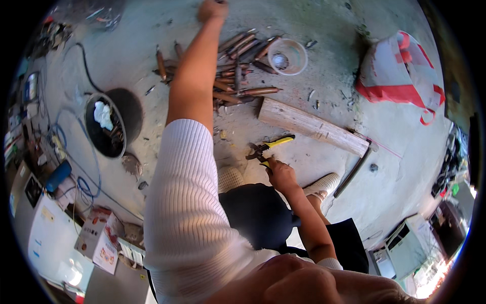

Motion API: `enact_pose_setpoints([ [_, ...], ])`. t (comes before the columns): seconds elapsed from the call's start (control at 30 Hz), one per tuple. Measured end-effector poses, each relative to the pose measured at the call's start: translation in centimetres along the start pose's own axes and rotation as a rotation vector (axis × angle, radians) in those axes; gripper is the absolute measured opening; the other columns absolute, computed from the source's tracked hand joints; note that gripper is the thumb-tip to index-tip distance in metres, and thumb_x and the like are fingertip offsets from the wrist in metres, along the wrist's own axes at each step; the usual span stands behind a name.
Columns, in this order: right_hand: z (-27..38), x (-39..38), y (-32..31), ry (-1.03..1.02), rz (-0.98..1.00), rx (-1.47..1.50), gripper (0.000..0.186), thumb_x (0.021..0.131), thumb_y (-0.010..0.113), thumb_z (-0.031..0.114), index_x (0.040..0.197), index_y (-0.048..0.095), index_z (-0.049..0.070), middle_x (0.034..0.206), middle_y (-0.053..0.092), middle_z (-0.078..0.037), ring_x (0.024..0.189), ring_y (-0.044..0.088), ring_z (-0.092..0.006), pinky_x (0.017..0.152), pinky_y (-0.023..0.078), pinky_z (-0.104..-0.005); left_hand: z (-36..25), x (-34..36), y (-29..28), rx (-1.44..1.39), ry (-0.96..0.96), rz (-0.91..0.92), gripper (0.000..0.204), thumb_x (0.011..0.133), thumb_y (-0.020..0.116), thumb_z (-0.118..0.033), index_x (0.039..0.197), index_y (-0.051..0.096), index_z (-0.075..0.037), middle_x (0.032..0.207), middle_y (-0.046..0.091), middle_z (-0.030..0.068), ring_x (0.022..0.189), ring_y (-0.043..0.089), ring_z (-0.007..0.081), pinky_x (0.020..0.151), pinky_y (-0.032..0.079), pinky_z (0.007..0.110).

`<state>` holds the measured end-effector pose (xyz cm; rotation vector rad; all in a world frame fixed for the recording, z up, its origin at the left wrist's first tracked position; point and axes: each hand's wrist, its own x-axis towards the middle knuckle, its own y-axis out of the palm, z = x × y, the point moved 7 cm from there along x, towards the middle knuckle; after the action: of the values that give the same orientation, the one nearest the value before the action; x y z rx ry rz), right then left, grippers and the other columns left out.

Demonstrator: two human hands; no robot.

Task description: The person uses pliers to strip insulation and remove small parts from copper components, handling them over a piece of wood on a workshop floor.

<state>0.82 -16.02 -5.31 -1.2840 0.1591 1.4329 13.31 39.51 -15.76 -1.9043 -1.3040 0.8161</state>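
My right hand (pixel 282 175) grips one yellow handle of a pair of cutting pliers (pixel 258 151). Their jaws point left and the other handle stands spread away. Stretched far forward, my left arm crosses the view, and its hand (pixel 211 10) lies near the top rim. Its fingers look curled, with a small dark bit at their tips that I cannot identify. Beneath and right of that forearm is a pile of brown, copper-coloured tubes with tapered ends (pixel 260 91). The arm hides part of the pile. A clear round plastic tub (pixel 287 57) stands at its right edge.
A wooden block (pixel 314 125) lies on the concrete floor beside a hammer (pixel 357 169). Farther right stands a red and white bag (pixel 395 73). To the left are a black bucket (pixel 124 121), a blue cable (pixel 96 167) and a cardboard box (pixel 101 238). My feet flank the pliers.
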Motion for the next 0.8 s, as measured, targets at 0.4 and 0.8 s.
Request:
enact_pose_setpoints([
  [0.4,0.6,0.2,-0.1,-0.032,-0.052,-0.077,0.026,0.086,0.062,0.024,0.105,0.053,0.009,0.090,0.066,-0.017,0.082,0.065,-0.0363,0.072,0.051,-0.0458,-2.3,-39.5,-3.4,-1.653,-0.872,1.357,0.016,0.089,0.053,-0.025,0.089,0.057,-0.009,0.079,0.056,-0.0018,0.069,0.054,0.0111,0.062,0.045,0.026],
  [0.8,3.1,0.5,-2.6,-0.169,0.130,-0.368,0.028,0.091,0.056,0.027,0.103,0.048,0.003,0.089,0.067,-0.019,0.083,0.067,-0.0351,0.073,0.053,-0.0446,0.9,-47.8,-9.5,-1.284,-0.590,1.227,0.028,0.098,0.050,-0.034,0.105,0.061,-0.009,0.074,0.047,-0.0061,0.068,0.045,0.0061,0.060,0.036,0.022],
])
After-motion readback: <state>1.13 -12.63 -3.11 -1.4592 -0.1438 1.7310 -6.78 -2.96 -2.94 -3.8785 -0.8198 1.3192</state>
